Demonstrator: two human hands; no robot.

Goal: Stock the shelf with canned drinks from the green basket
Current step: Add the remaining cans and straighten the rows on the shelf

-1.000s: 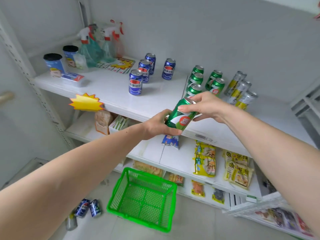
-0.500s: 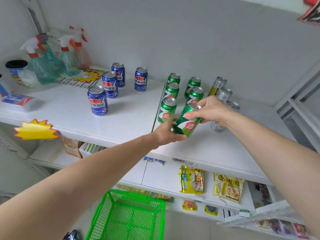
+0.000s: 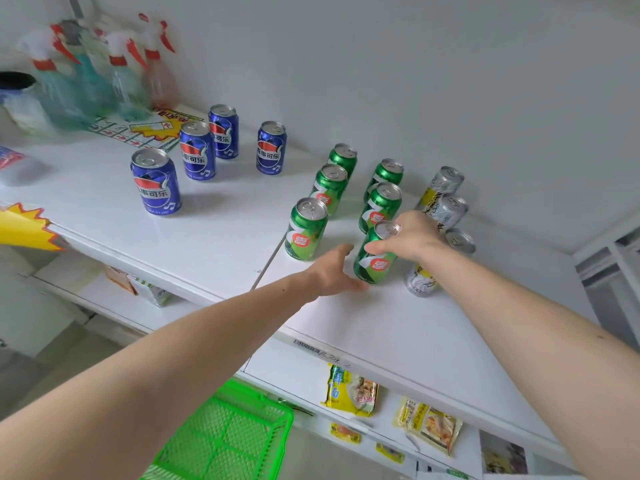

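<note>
A green can (image 3: 373,264) stands upright on the white shelf (image 3: 221,237), at the front of the right green row. My right hand (image 3: 412,237) grips it around the top. My left hand (image 3: 332,271) lies beside the can's base, fingers relaxed and touching or nearly touching it. Several other green cans (image 3: 304,230) stand in two rows behind and to the left. Blue cans (image 3: 156,183) stand further left, silver cans (image 3: 446,209) to the right. The green basket (image 3: 221,441) sits below on the floor and looks empty where visible.
Spray bottles (image 3: 117,71) and a black-lidded cup (image 3: 15,84) stand at the shelf's back left. A yellow starburst tag (image 3: 24,230) hangs on the shelf edge. Snack packets (image 3: 351,393) lie on the lower shelf. A white rack (image 3: 609,258) is at right.
The green can went from tilted in both hands above the shelf edge to upright on the shelf. My left hand has come off it and lies beside its base.
</note>
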